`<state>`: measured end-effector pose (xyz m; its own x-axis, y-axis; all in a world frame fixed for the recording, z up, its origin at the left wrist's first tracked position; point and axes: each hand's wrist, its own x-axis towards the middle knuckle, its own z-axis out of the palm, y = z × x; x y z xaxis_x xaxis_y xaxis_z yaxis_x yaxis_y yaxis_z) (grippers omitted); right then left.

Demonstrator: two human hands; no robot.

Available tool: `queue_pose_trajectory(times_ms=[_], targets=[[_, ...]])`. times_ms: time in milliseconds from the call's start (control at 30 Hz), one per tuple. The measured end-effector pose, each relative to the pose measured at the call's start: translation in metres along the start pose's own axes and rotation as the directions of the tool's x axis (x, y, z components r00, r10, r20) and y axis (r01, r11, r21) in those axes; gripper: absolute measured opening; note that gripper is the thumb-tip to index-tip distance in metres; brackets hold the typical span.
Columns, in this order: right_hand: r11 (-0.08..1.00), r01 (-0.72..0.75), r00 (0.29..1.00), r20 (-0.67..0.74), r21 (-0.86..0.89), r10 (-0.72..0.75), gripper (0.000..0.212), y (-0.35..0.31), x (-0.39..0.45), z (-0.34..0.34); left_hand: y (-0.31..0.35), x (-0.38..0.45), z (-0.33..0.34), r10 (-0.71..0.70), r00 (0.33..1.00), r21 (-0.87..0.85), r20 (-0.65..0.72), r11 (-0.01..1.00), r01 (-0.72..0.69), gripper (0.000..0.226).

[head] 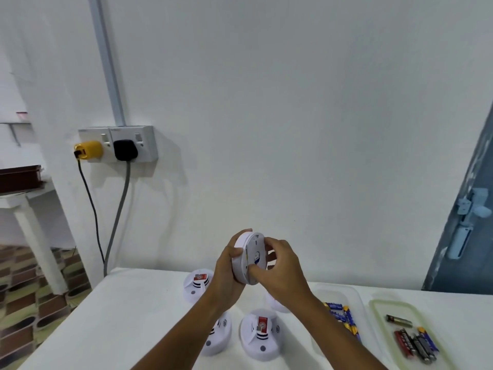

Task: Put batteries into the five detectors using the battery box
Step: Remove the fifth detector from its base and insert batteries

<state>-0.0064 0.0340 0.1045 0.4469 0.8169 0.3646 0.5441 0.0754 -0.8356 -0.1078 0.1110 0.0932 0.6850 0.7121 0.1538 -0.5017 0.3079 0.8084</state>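
I hold a round white detector (249, 256) on edge above the white table (128, 316). My left hand (229, 273) grips its body from the left. My right hand (277, 265) grips its back plate from the right, thumb pressed on the plate. Several more white detectors lie on the table below: one at the back (198, 285), one at the front centre (260, 335), one partly hidden by my left forearm (217, 340), one mostly hidden behind my right forearm (274, 303). A clear battery box (338, 295) on the right holds blue batteries (344, 316).
A clear lid (378, 308) at the far right carries several loose batteries (416, 343). A wall socket (117, 144) with a yellow and a black plug sits at the back left, its cables hanging past the table edge. A grey door (469, 222) stands at the right.
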Motion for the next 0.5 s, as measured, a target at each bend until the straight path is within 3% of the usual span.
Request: queue_pose_trajectory(times_ms=[100, 300, 500], targets=[[1.000, -0.001, 0.998, 0.058, -0.016, 0.002, 0.076, -0.003, -0.004, -0.001, -0.004, -0.007, 0.000, 0.017, 0.999, 0.057, -0.047, 0.998, -0.014, 0.065], [0.987, 0.125, 0.983, 0.149, -0.103, -0.109, 0.067, -0.003, -0.015, 0.000, -0.010, -0.019, -0.001, -0.032, 0.981, 0.090, -0.191, 0.995, 0.050, 0.039], [0.988, 0.128, 0.959, 0.263, -0.081, -0.103, 0.065, -0.005, -0.020, -0.001, -0.009, -0.034, -0.013, -0.049, 0.978, 0.082, -0.202, 0.994, 0.067, 0.040]])
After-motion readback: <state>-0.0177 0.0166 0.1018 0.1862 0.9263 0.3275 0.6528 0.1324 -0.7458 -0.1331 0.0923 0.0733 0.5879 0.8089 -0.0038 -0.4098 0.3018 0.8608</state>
